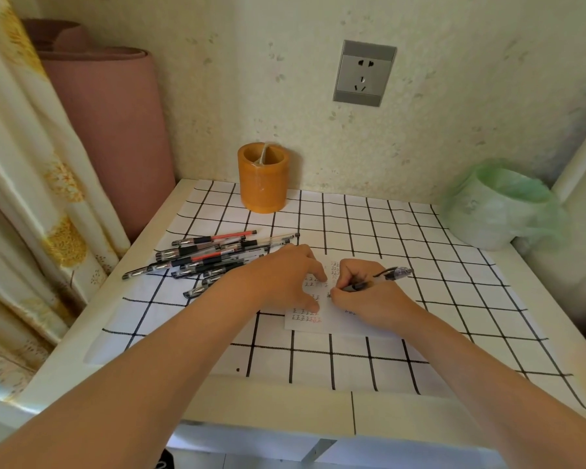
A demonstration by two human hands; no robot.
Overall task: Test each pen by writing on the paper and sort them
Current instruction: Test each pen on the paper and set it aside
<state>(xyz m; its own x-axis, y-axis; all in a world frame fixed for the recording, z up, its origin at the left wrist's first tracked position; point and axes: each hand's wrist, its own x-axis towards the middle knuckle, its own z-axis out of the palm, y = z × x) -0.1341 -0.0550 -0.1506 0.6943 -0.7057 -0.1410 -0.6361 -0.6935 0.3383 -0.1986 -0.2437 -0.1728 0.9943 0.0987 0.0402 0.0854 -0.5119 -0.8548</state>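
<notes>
A small white paper (332, 324) with rows of black and red written marks lies on the checked tablecloth. My left hand (285, 275) presses flat on its left part, fingers spread. My right hand (366, 292) grips a clear black-ink pen (383, 277), tip down on the paper near the middle, cap end pointing right. A pile of several black and red pens (210, 257) lies to the left of my left hand.
An orange divided pen holder (263, 179) stands at the back by the wall. A bin lined with a green bag (498, 204) sits at the back right. A curtain (31, 184) and a pink roll (115, 130) flank the left table edge.
</notes>
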